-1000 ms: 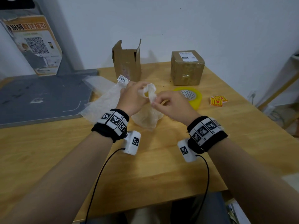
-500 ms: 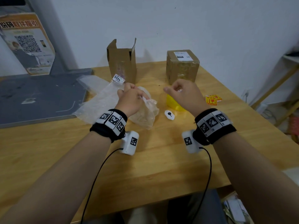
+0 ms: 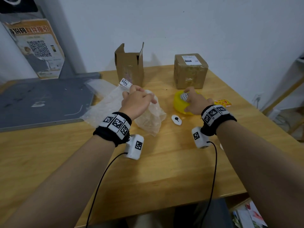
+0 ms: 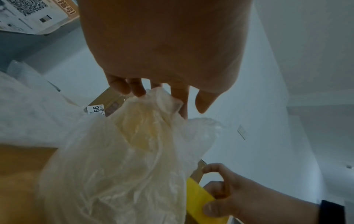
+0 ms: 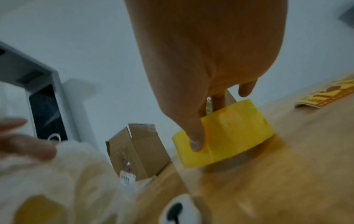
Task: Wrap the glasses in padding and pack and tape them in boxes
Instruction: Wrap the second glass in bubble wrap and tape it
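On the wooden table (image 3: 164, 170) stands a bundle of translucent padding (image 3: 151, 119), gathered at its top; a yellowish shape shows through it in the left wrist view (image 4: 138, 136). My left hand (image 3: 139, 97) pinches the gathered top from above, fingertips (image 4: 136, 91) on the plastic. To the right, my right hand (image 3: 190, 101) grips a yellow tape roll (image 3: 178, 102), thumb on its outer face (image 5: 195, 141) and fingers in the core. The roll (image 5: 229, 136) is tilted, one edge on the table. An open cardboard box (image 3: 130, 66) stands behind the bundle.
A sealed, labelled box (image 3: 190, 71) stands at the back right. A small white device (image 3: 176, 119) lies between bundle and tape. Yellow-red stickers (image 3: 222, 102) lie right of the tape. Loose bubble wrap (image 3: 105, 102) overlaps a grey board (image 3: 41, 99) on the left.
My right hand let go of the bundle's top, moved right and took hold of the tape roll, tilting it up. My left hand kept holding the gathered top.
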The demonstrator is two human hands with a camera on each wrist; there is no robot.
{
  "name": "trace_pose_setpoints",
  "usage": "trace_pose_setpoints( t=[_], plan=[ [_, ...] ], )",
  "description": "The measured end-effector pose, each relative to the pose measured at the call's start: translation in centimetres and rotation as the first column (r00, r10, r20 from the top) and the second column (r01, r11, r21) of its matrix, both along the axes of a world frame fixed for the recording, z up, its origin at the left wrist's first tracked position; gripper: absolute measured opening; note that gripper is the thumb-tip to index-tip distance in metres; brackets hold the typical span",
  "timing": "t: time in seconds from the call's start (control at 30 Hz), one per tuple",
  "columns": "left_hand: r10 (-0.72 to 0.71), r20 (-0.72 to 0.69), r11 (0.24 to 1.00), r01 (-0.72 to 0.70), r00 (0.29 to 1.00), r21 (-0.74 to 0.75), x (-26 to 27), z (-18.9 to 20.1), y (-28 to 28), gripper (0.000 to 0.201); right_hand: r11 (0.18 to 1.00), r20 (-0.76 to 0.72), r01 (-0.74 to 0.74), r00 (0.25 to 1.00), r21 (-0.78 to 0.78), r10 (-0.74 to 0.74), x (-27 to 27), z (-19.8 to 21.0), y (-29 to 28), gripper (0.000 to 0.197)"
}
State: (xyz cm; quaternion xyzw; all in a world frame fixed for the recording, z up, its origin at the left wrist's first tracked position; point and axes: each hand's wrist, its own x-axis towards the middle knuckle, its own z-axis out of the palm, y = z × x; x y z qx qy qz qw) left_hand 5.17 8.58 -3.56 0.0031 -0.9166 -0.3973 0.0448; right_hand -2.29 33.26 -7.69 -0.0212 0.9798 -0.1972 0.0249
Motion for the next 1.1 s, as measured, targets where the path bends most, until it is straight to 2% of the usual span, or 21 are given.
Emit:
trace_pose_setpoints(
  t=[0.07, 0.1, 0.17, 0.2, 0.3, 0.43, 0.53, 0.67, 0.83, 1.03, 1.1],
  plan=[
    [0.028, -0.055, 0.996, -0.033, 0.998, -0.085, 0.0, 0.2, 0.1, 0.027, 0.983, -0.069, -0.005, 0.998, -0.184, -0.007, 0.3, 0.5, 0.5, 0.066],
    [0.042, -0.084, 0.992, -0.051, 0.996, -0.112, 0.0, 0.4, 0.2, 0.023, 0.944, -0.106, -0.030, 0.994, -0.329, -0.005, 0.6, 0.9, 0.7, 0.063],
    [0.060, -0.127, 0.990, -0.075, 0.990, -0.118, 0.1, 1.0, 0.3, 0.018, 0.771, -0.176, -0.097, 0.984, -0.629, -0.019, 2.1, 2.0, 0.3, 0.060],
    [0.068, -0.152, 0.991, -0.084, 0.986, -0.106, 0.2, 1.4, 0.4, 0.016, 0.679, -0.222, -0.147, 0.975, -0.719, -0.025, 3.0, 2.8, 0.0, 0.059],
    [0.053, -0.251, 0.998, -0.062, 0.967, -0.028, 0.1, 3.1, 0.6, 0.024, 0.539, -0.369, -0.310, 0.930, -0.783, -0.002, 5.7, 5.0, -1.4, 0.056],
    [-0.032, -0.316, 0.978, 0.095, 0.948, 0.188, 0.4, 6.2, 1.0, 0.042, 0.417, -0.463, -0.453, 0.883, -0.788, 0.083, 8.7, 7.7, -2.8, 0.052],
    [-0.058, -0.328, 0.950, 0.153, 0.943, 0.272, 1.6, 8.1, 1.5, 0.040, 0.431, -0.512, -0.519, 0.847, -0.738, 0.143, 10.7, 9.2, -3.6, 0.052],
    [0.036, -0.434, 0.939, 0.118, 0.900, 0.324, 3.6, 9.3, 1.5, 0.017, 0.492, -0.534, -0.537, 0.830, -0.685, 0.162, 12.5, 10.2, -4.1, 0.051],
    [0.112, -0.478, 0.939, 0.065, 0.871, 0.338, 5.3, 9.2, 1.7, 0.001, 0.590, -0.539, -0.516, 0.828, -0.621, 0.156, 14.0, 10.6, -4.5, 0.051],
    [0.136, -0.473, 0.971, -0.022, 0.870, 0.238, 6.2, 9.2, 2.3, 0.006, 0.662, -0.544, -0.483, 0.828, -0.573, 0.134, 15.3, 10.5, -4.6, 0.049],
    [0.162, -0.459, 0.966, -0.046, 0.874, 0.253, 6.4, 9.1, 2.3, 0.010, 0.681, -0.542, -0.468, 0.831, -0.563, 0.123, 15.5, 10.4, -4.5, 0.049]
  ],
)
